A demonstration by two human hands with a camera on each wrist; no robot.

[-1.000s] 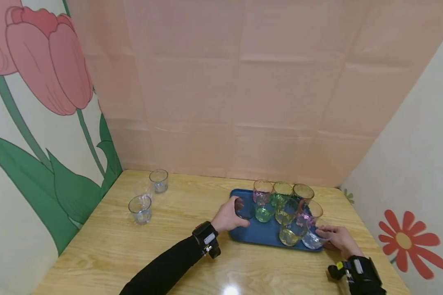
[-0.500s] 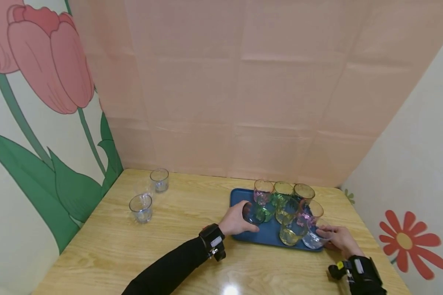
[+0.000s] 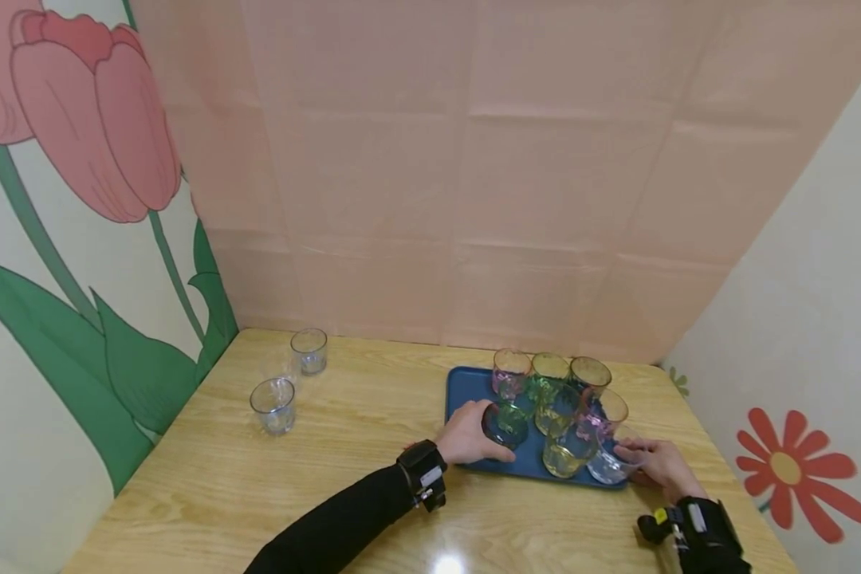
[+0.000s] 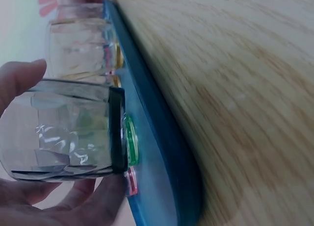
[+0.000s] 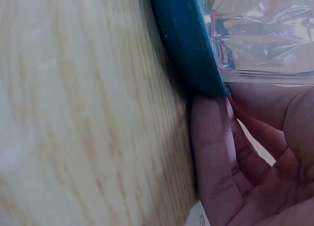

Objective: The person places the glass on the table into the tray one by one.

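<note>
My left hand [image 3: 466,437] grips a smoky grey glass tumbler [image 3: 505,435] between thumb and fingers. In the left wrist view the tumbler [image 4: 73,138] is upright, its thick dark base close over the blue tray [image 4: 162,133], beside a green-based glass. At the tray's [image 3: 502,470] right front corner is my right hand [image 3: 660,464]. There the right wrist view shows the thumb [image 5: 265,101] over the rim of the tray [image 5: 189,39] and a finger against its outer side, pinching it. A clear glass [image 3: 606,466] stands right by that thumb.
Pink [image 3: 511,373], green [image 3: 549,368], amber [image 3: 590,373] and yellow [image 3: 563,461] glasses crowd the tray's middle and right. Clear glasses [image 3: 274,410] stand at the left of the wooden table [image 3: 359,510]. A pink-covered wall [image 3: 430,199] rises behind the table.
My left hand has carried the smoky tumbler rightward and slightly nearer over the tray, up to the green glass. My right hand has stayed at the tray corner.
</note>
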